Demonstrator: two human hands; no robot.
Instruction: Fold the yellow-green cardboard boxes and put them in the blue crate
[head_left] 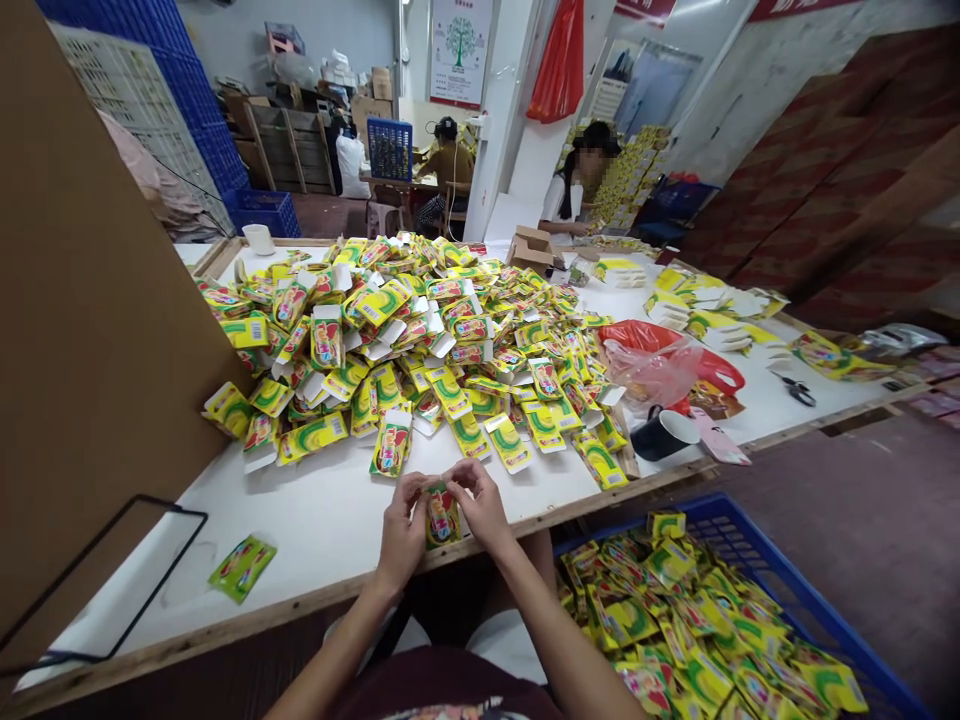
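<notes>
Both hands meet at the table's front edge around one small yellow-green printed box (442, 517). My left hand (403, 525) grips its left side and top, fingers bent. From the other side my right hand (480, 502) pinches the top edge, where the flap is largely hidden by fingertips. Just beyond lies a single box (391, 443) with its white flap raised. Behind it spreads a large heap of similar small boxes (390, 340), many with white flaps sticking out. A green packet (244, 568) lies flat to the left.
A blue crate (727, 510) full of boxes stands below at right. A dark mug (665, 433), pink phone (720, 437), red plastic bag (637, 335) and scissors (796, 388) lie on the table's right. Brown cardboard (112, 300) and a black metal frame (150, 590) border the left. A co-worker (574, 190) sits opposite.
</notes>
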